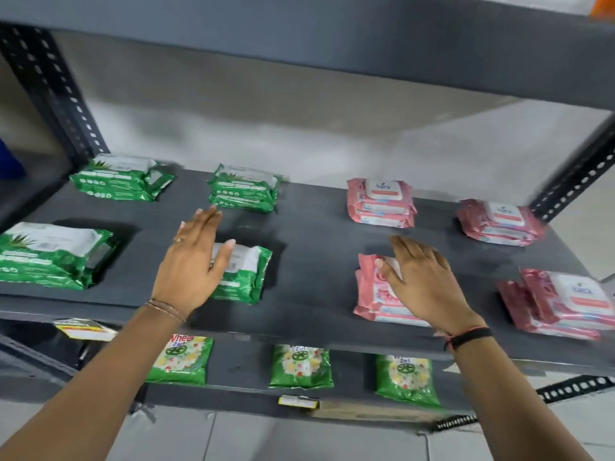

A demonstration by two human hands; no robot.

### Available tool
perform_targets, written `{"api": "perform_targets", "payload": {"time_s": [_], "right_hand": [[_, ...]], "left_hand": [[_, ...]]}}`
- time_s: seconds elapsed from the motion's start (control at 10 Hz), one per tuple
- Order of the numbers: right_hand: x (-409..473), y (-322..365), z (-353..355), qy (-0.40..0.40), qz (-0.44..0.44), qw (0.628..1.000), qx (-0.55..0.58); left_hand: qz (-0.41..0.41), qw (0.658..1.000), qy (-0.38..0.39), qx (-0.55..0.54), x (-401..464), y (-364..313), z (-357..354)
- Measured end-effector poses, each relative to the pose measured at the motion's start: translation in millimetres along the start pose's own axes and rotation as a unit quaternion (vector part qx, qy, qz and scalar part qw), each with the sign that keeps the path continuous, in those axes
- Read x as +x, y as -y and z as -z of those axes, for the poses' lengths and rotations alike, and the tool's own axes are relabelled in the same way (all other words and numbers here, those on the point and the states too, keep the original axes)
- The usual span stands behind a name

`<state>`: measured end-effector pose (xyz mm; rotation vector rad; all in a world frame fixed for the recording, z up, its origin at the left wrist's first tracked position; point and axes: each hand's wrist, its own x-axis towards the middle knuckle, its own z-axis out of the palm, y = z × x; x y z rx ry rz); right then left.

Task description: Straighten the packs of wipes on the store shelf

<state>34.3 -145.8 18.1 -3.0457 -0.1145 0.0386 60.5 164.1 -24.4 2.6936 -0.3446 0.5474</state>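
Green and pink wipe packs lie in small stacks on a dark grey shelf (pixel 309 234). My left hand (pixel 193 264) hovers with spread fingers over the left side of a front green pack (pixel 248 274). My right hand (pixel 422 281) rests, fingers apart, on a front pink stack (pixel 372 294) that lies skewed. Other green stacks sit at the back left (pixel 119 181), back middle (pixel 244 188) and front left (pixel 50 257). Pink stacks sit at the back (pixel 381 204), back right (pixel 499 222) and front right (pixel 565 304), the last one fanned out.
An upper shelf board (pixel 332 38) overhangs close above. Perforated steel posts stand at the left (pixel 56 94) and right (pixel 575 181). The shelf below holds green detergent pouches (pixel 183 361). Price labels (pixel 86 327) hang on the shelf's front edge.
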Motion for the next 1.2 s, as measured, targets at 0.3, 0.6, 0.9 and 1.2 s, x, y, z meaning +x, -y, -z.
{"api": "perform_targets", "payload": {"time_s": [0.3,0.6,0.9,1.2], "right_hand": [[18,-15,-20,0.028,-0.019,0.998,0.043],[24,-20,-38,0.013,0.004,1.0,0.018],[22,-16,-29,0.053,-0.012,0.998,0.025],[2,-5,0,0.011,-0.016,0.996,0.085]], "left_hand": [[0.04,0.988,0.136,0.06,21,5,-33],[0.018,0.986,0.136,0.092,18,12,-46],[0.037,0.979,0.171,0.105,18,3,-36],[0.012,0.994,0.076,0.076,10,-20,5]]}}
